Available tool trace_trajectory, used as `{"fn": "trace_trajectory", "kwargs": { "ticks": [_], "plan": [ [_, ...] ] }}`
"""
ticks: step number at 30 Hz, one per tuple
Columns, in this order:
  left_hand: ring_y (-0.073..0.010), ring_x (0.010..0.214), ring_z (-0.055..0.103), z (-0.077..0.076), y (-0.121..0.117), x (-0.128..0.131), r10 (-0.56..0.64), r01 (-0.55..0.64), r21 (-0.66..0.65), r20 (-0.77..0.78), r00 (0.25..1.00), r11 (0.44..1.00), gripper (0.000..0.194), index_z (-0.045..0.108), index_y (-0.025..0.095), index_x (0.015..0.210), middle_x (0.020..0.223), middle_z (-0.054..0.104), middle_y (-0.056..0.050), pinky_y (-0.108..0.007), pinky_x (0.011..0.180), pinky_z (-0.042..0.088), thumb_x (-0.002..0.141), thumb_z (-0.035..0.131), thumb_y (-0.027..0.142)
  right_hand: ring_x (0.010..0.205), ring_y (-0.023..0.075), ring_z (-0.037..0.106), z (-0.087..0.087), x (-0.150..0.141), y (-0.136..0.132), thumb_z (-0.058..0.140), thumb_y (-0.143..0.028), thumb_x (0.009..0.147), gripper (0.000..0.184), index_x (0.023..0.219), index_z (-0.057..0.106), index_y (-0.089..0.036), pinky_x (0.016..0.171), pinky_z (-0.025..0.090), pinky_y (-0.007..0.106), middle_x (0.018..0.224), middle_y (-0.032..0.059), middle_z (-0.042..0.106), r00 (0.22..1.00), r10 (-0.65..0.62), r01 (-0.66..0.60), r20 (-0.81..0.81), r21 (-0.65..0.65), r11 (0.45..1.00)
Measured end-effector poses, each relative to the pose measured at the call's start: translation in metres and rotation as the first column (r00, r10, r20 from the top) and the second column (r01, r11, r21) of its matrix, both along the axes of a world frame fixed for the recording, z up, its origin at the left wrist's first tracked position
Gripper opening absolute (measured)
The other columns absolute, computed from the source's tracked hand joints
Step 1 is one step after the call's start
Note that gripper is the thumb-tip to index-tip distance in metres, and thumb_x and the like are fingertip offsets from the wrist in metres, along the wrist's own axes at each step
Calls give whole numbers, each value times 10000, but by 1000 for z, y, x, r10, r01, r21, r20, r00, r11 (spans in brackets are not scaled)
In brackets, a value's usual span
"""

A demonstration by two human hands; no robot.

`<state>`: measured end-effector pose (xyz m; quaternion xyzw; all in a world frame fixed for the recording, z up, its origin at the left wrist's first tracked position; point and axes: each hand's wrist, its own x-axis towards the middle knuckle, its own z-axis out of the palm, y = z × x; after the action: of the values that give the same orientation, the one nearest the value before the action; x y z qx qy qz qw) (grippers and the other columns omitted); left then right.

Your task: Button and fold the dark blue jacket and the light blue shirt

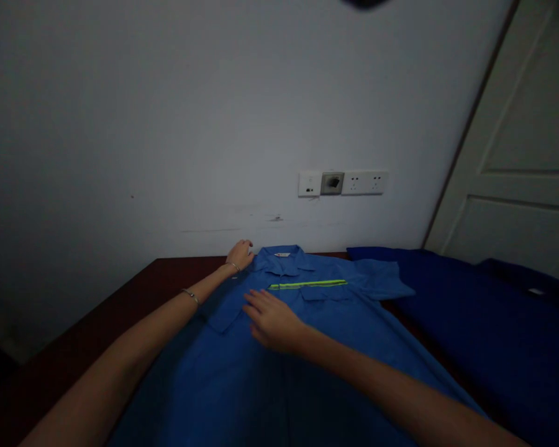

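Lying beside navy cloth (484, 329), blue shirt (233, 372) meets left hand (240, 254) (grip unclear); right hand (274, 320) spread, empty.

I see a big pale wall (190, 124) with dark scuffs (276, 218) low down. Above the scuffs, in a row, I see a white plate (309, 184), a grey plate (325, 184) and a white strip of sockets (364, 182). A pale door (517, 180) stands to the right. Below the wall is a dark red table (93, 316). A dark blue cloth (470, 316) with a small white patch (535, 292) lies on the right. A blurry black shape (366, 2) pokes in at the top; I can't tell what it is.
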<state>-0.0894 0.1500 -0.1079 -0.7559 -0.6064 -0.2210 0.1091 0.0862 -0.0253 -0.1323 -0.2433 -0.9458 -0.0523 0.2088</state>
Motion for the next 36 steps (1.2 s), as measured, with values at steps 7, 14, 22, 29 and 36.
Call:
{"fn": "trace_trajectory", "kwargs": {
  "ticks": [7,14,22,29,36],
  "plan": [
    [-168,844,534,16,-11,90,-296,294,34,116,948,955,209,600,134,907,878,584,-63,-275,813,414,742,471,122,1096,211,506,19,197,55,415,-115,805,379,1167,529,-116,899,399,302,1174,136,564,750,-660,658,-33,-68,750],
    [-165,855,567,18,0,196,-404,426,-125,171,899,896,267,636,115,950,940,630,-72,-255,811,432,713,515,104,936,223,606,15,319,49,437,-152,804,284,1017,620,-111,778,419,268,989,140,655,473,-880,869,34,-184,460],
    [-188,920,591,1,26,318,-513,531,-243,137,847,812,307,632,105,1021,997,655,-94,-257,840,439,738,512,118,803,248,636,-4,337,38,453,-515,818,456,796,662,-111,670,436,285,817,159,664,383,-923,891,30,-277,360],
    [-209,1112,505,-21,51,383,-555,562,-311,120,823,766,368,546,117,1155,1217,548,-144,-297,961,360,796,479,162,810,272,638,2,326,37,393,-618,796,566,754,659,-120,679,450,316,825,179,664,333,-942,887,40,-352,299],
    [-254,1119,496,-35,60,413,-514,523,-341,125,849,781,410,561,167,1134,1181,569,-134,-344,924,386,724,575,185,873,274,623,-4,328,46,499,-543,758,448,882,639,-137,685,462,335,929,165,651,317,-940,883,127,-401,243]
  ]
}}
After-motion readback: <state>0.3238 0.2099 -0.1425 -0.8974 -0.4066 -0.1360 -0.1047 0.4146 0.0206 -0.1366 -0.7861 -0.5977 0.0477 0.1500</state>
